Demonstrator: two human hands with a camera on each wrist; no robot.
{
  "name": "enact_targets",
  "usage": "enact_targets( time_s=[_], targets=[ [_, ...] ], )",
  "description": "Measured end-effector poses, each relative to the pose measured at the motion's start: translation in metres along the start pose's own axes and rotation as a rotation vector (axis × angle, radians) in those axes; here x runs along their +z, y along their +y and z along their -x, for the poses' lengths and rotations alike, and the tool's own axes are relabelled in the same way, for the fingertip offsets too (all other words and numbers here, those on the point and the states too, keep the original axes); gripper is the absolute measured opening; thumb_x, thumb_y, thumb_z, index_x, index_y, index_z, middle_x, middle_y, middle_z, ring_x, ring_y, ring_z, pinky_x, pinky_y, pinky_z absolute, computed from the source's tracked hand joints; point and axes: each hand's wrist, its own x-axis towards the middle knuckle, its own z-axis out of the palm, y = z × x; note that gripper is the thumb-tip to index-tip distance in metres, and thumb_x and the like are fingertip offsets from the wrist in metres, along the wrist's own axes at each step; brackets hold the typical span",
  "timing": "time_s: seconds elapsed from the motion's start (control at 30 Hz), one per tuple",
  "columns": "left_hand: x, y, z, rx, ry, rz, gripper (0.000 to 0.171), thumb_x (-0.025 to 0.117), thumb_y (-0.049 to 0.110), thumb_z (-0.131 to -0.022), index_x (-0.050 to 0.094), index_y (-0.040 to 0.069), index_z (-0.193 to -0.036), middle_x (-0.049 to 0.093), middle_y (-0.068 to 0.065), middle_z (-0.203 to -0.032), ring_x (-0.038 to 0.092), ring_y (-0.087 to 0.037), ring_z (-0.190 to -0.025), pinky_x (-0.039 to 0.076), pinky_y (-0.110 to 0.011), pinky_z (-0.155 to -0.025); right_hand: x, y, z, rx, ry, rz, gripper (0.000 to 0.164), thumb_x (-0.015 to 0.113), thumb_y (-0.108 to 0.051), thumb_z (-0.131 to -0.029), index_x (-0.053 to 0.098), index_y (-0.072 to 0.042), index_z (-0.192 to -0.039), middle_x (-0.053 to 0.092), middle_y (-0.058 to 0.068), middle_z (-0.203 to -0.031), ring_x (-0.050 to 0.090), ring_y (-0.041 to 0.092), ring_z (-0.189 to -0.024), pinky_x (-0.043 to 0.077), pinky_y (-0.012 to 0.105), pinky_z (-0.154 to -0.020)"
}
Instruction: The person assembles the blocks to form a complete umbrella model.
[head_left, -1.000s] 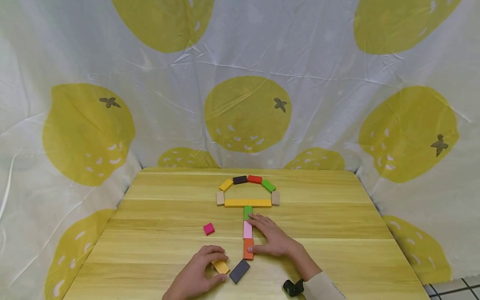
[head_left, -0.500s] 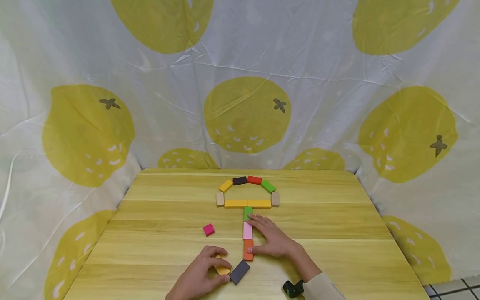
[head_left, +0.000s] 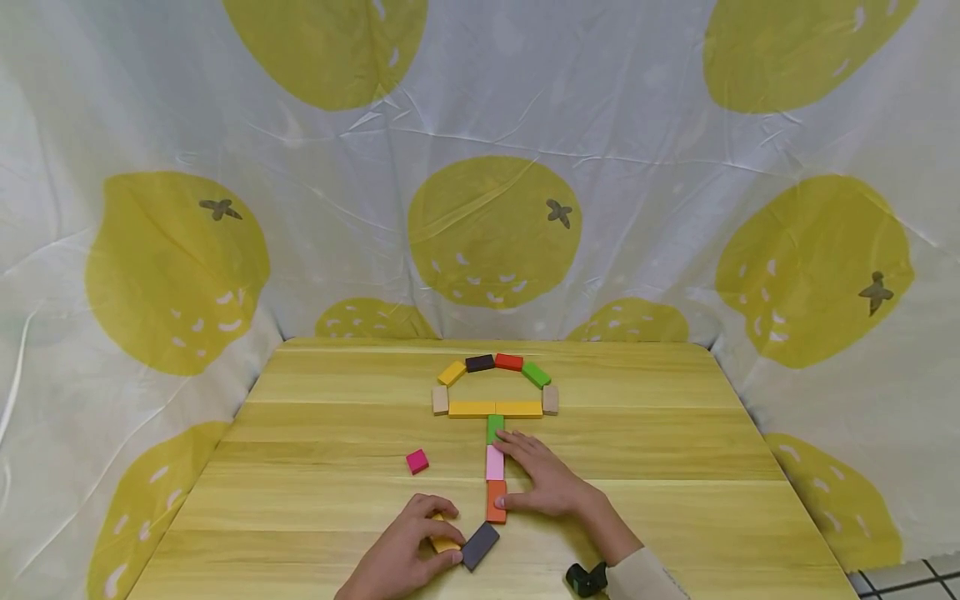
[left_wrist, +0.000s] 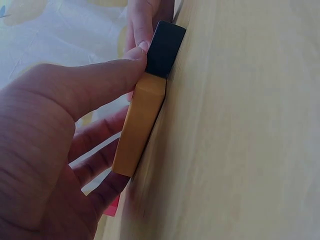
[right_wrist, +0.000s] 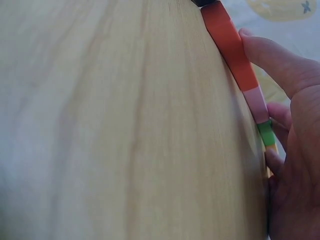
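Note:
My left hand grips a yellow-orange wooden block between thumb and fingers, low on the table. One end of that block meets a dark grey block lying at a slant, and the thumb tip is at this joint in the left wrist view. My right hand rests along a straight column, its fingers loosely spread. Its thumb touches the orange block, while the fingertips lie by the pink block and the green block. The dark block sits just below the orange one.
Above the column, two long yellow blocks form a bar. Over it arches a row of several blocks, among them a black block and a red block. A magenta cube lies left of the column on the wooden table.
My left hand has moved slightly right, bringing the yellow-orange block up against the dark grey block. My right hand has stayed in place on the column.

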Motion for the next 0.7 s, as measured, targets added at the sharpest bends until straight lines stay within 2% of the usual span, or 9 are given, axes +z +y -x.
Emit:
enact_targets(
  time_s=[0.7],
  targets=[
    [0.0039,-0.0019,-0.0004,0.004,0.048,-0.011,0.007,0.074,0.044,-0.094,0.079,0.041,-0.097,0.062,0.01,-0.122,0.052,-0.012,-0.116,0.052,-0.033,-0.095,0.0013,0.0012,0.0005,0.004,0.007,0.006,0.092,0.067,-0.069,-0.087,0.035,-0.025,-0.162,0.023,-0.008,-0.171,0.018,0.03,-0.16,0.02,0.061,-0.126]
  ],
)
